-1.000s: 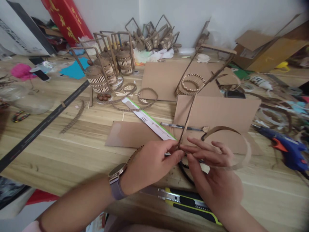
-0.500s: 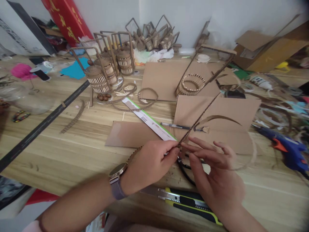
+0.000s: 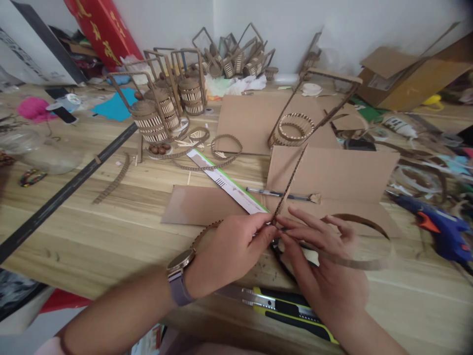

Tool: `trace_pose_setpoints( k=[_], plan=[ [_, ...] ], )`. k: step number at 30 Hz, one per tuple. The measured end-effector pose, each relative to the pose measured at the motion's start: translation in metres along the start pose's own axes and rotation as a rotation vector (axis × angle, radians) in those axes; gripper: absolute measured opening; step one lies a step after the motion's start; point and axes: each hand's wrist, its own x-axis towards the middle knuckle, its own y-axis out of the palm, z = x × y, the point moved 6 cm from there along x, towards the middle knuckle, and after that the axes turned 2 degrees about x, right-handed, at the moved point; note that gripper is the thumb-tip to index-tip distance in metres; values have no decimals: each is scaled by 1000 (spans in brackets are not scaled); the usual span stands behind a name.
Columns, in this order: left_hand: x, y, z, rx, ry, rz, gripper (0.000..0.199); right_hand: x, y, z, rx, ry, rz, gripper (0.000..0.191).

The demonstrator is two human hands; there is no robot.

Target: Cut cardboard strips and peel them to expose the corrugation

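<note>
My left hand [image 3: 229, 251], with a watch on the wrist, pinches a narrow corrugated cardboard strip [image 3: 290, 182] between thumb and forefinger. One length of the strip slants up from the fingertips; another length shows behind the hand. My right hand [image 3: 328, 276] meets it at the fingertips, thumb and forefinger closed on a thin brown paper strip [image 3: 364, 220] that curls out in a loop to the right. The exact spot where both strips meet is hidden by the fingers. A yellow-and-black utility knife [image 3: 291, 310] lies just below my hands.
Cardboard sheets [image 3: 332, 172], a pen [image 3: 277, 194] and a white-green strip [image 3: 229, 183] lie beyond my hands. Small lidded baskets [image 3: 150, 121] stand at the back left, an open handled basket [image 3: 295, 133] behind the cardboard. A blue glue gun [image 3: 439, 224] lies at right.
The upright length of the corrugated strip has swung left to a steeper slant. My right hand has moved slightly left, and the curled paper strip has dropped lower around it.
</note>
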Motion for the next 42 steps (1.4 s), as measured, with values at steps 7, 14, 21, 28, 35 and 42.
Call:
trace_pose_setpoints(
  k=[7, 14, 21, 28, 35, 42],
  plan=[
    [1, -1, -2, 6, 33, 25, 26, -2, -4, -3, 49, 11, -15, 7],
    [2, -1, 0, -38, -1, 25, 25, -3, -3, -4, 82, 29, -24, 7],
    [2, -2, -2, 4, -13, 24, 27, -3, -1, -1, 12, -12, -14, 6],
    [2, -2, -5, 31, 10, 25, 26, 0, -3, -1, 12, -20, -5, 6],
    [3, -3, -5, 14, 13, 47, 25, -2, -3, -1, 53, -14, -25, 10],
    [4, -2, -2, 32, -17, 24, 28, -3, -1, 3, 7, -40, -23, 7]
  ],
)
